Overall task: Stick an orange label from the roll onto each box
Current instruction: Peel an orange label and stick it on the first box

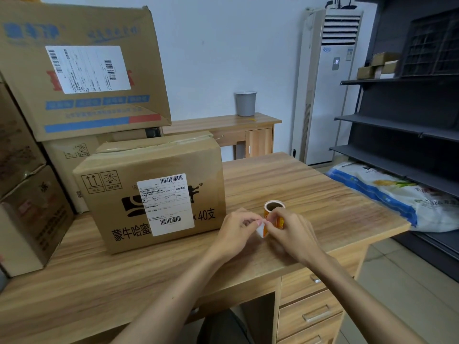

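Beside the box (154,194), our right hand (291,235) grips the label roll (274,207); our left hand (236,228) pinches its loose strip (261,230) (white-backed).

Light's soft and pretty flat, typical indoor stuff: the white wall (211,45) at 12 o'clock is bright while the dark shelving (397,105) at 3 o'clock goes murky. Shadows on the desk (310,189) are faint, and the wide lens bows the edges, leaving the cartons (24,184) at 9 o'clock smeary.
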A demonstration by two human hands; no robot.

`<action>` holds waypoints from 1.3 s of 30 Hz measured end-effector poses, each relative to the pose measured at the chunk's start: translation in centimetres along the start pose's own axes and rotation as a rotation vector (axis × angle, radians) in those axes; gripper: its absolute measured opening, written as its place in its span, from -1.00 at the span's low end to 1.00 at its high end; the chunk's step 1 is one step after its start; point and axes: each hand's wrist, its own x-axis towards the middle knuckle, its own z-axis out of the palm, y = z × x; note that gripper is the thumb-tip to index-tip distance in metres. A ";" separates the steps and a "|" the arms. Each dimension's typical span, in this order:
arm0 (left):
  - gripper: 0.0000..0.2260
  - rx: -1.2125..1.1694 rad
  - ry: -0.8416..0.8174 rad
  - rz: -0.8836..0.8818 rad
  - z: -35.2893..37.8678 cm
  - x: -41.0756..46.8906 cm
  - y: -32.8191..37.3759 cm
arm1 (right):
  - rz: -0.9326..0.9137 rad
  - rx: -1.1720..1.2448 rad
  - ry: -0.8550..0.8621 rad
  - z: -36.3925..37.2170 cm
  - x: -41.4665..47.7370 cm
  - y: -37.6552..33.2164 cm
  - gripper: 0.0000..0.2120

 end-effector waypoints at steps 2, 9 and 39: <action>-0.87 0.021 0.013 -0.005 0.0 0.0 0.1 | 0.051 0.043 0.019 0.1 0.0 0.1 -0.89; -0.90 0.032 0.089 -0.071 0.0 0.2 -0.2 | 0.190 0.331 0.022 0.0 -0.2 0.5 -0.88; -0.75 0.070 0.069 -0.115 -1.3 -1.0 3.5 | 0.150 0.487 0.170 -6.4 -3.1 1.9 -0.82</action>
